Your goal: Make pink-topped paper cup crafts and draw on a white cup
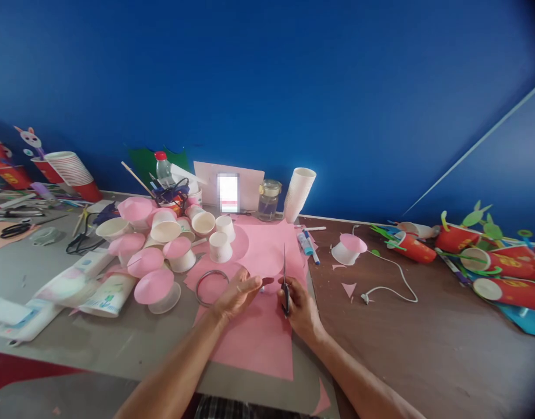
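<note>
My right hand [301, 308] is closed around the dark handles of a pair of scissors [285, 267], whose blades point up and away from me. To its left, my left hand [239, 294] pinches the near edge of a rounded piece of pink paper [264, 259], thumb on top. This piece blends with the pink sheets beneath, so its outline is hard to follow. Below both hands lies a large pink sheet [259, 349]. A dark ring [198, 291], perhaps a tape roll, lies just left of my left hand.
White paper cups [220, 247], several topped with pink paper cones [154, 286], crowd the left. A glass jar [270, 201] and a cup stack [300, 192] stand at the back, markers [309, 244] nearby. Red cups [512, 291] and a white cable [407, 279] lie right.
</note>
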`<state>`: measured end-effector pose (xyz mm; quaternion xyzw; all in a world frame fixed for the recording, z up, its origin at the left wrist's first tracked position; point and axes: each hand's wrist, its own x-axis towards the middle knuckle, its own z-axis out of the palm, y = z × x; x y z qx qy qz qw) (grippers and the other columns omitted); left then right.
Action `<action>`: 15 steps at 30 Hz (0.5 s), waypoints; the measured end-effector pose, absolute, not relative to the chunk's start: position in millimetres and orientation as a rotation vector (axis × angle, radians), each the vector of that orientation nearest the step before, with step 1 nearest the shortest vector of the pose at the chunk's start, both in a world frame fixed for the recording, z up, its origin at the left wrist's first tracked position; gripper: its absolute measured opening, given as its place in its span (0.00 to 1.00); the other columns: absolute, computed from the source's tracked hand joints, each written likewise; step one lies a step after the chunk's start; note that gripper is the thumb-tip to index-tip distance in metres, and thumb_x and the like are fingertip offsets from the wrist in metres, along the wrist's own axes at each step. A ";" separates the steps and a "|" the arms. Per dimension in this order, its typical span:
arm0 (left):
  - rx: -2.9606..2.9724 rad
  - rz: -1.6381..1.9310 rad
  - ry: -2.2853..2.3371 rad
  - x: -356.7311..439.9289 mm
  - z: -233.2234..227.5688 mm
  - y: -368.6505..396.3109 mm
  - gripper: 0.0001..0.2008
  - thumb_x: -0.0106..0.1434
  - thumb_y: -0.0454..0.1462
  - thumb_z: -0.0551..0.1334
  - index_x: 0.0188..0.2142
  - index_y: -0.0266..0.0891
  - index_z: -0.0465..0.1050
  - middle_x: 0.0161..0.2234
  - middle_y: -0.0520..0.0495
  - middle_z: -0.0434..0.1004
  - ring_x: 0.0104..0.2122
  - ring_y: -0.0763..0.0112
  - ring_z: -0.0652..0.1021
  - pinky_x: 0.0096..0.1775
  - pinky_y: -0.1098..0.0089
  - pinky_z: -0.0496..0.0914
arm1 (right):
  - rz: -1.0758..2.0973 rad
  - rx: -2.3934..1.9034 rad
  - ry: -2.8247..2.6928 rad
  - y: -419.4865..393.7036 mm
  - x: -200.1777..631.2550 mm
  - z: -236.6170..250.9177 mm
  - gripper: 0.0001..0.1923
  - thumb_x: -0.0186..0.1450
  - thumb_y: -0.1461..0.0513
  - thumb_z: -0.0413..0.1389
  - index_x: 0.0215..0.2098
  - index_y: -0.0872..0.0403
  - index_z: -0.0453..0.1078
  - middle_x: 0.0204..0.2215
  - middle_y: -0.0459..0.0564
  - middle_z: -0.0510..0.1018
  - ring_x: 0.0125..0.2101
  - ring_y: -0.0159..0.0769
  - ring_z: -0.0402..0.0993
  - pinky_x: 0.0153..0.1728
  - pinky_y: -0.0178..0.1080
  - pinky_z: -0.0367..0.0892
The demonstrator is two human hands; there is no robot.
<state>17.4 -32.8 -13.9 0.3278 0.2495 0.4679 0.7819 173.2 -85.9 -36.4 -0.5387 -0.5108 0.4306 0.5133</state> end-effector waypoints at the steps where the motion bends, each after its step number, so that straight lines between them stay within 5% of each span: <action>1: 0.701 1.000 0.548 20.3 -13.3 -32.8 0.19 0.44 0.42 0.75 0.19 0.39 0.65 0.23 0.52 0.72 0.31 0.67 0.76 0.49 0.58 0.69 | 1.016 -1.315 -1.252 -86.8 172.7 -34.9 0.22 0.60 0.45 0.55 0.40 0.54 0.64 0.16 0.38 0.62 0.15 0.27 0.59 0.16 0.32 0.60; 15: 0.705 1.065 0.808 28.4 -5.8 -30.4 0.13 0.44 0.40 0.74 0.20 0.33 0.75 0.21 0.50 0.75 0.25 0.72 0.75 0.32 0.70 0.69 | 1.057 -1.307 -1.305 -90.2 169.6 -27.4 0.21 0.61 0.44 0.54 0.39 0.52 0.64 0.17 0.40 0.64 0.16 0.28 0.60 0.16 0.32 0.59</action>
